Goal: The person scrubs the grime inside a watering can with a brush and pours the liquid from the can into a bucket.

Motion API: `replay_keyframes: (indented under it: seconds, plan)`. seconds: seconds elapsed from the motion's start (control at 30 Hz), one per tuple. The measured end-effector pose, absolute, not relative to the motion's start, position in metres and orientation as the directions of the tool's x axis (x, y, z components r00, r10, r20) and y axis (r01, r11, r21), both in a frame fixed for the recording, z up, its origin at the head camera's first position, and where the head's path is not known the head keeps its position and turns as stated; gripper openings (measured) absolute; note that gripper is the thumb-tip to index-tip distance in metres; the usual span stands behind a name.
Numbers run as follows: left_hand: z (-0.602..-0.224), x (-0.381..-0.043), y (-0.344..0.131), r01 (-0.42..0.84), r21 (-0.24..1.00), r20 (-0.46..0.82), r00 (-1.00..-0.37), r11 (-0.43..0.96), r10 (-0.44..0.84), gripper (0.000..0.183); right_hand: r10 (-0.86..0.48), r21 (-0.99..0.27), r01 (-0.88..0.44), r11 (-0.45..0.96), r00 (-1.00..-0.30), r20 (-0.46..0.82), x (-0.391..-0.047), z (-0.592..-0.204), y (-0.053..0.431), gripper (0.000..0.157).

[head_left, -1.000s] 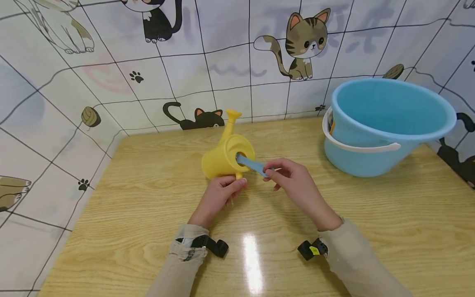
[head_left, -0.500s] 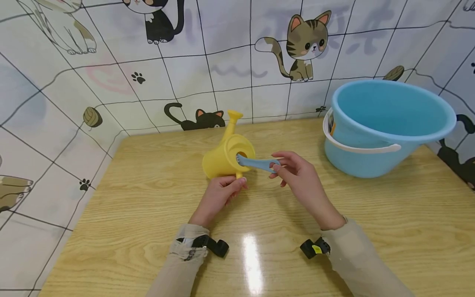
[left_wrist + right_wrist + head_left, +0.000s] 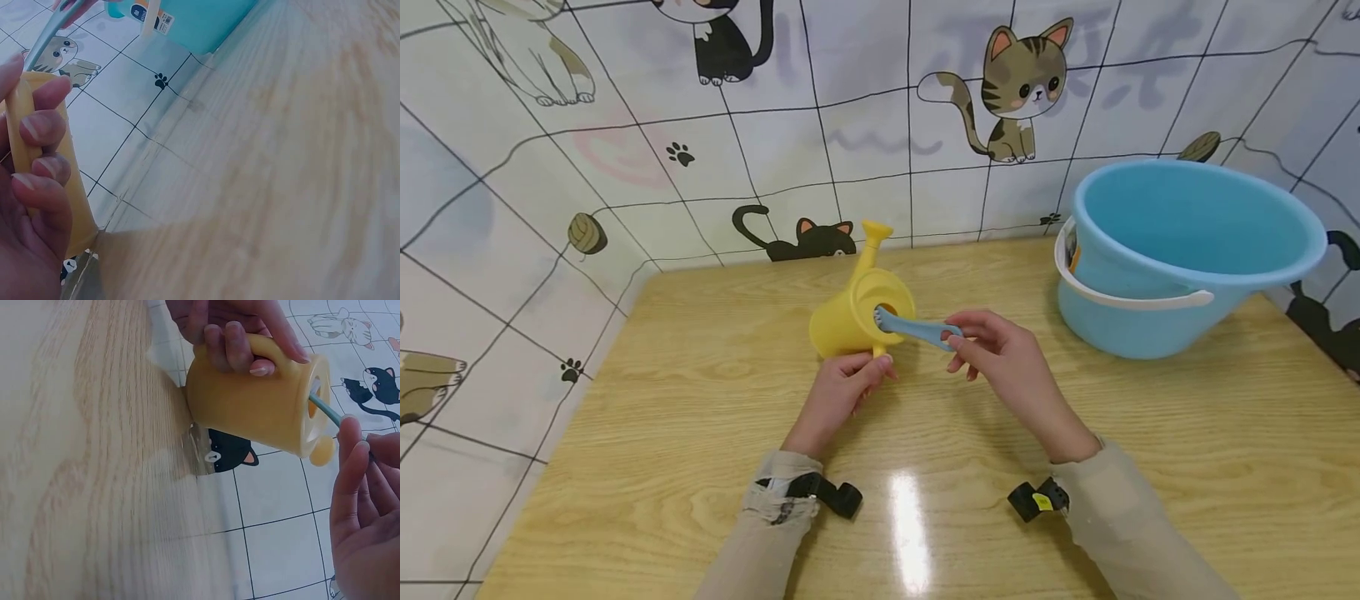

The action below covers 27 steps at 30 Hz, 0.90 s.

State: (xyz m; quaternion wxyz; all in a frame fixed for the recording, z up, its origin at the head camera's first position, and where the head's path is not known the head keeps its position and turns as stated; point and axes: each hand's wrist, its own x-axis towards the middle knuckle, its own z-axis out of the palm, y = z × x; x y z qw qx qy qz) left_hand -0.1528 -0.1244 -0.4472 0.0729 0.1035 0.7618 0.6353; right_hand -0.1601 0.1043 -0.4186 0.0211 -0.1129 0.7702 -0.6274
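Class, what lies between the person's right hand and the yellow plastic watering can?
A slim blue plastic tool, pinched by the right hand and reaching the yellow plastic watering can; the head view shows it.

Head view: high, forward-down. Wrist views: low, close, sharing yellow watering can [image 3: 844,323].

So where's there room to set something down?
Bare table: left of the watering can, and between right sleeve and blue bucket. Crowded: the middle, where the left hand grips the can and the right hand pinches a blue tool.
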Motion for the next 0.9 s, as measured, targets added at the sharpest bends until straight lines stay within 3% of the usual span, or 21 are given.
replay_keyframes:
  seconds: [0.33, 0.9]
  plan:
    - [-0.47, -0.163, -0.128, 0.075, 0.983, 0.03, -0.968, 0.17, 0.249, 0.043, -0.201, -0.981, -0.068, 0.181, -0.979, 0.031, -0.162, -0.42, 0.105, 0.036]
    - [-0.478, -0.168, -0.131, 0.099, 0.982, 0.059, -0.97, 0.163, 0.238, 0.05, -0.208, -0.967, -0.072, 0.246, -0.978, 0.02, -0.163, -0.421, 0.1, 0.035]
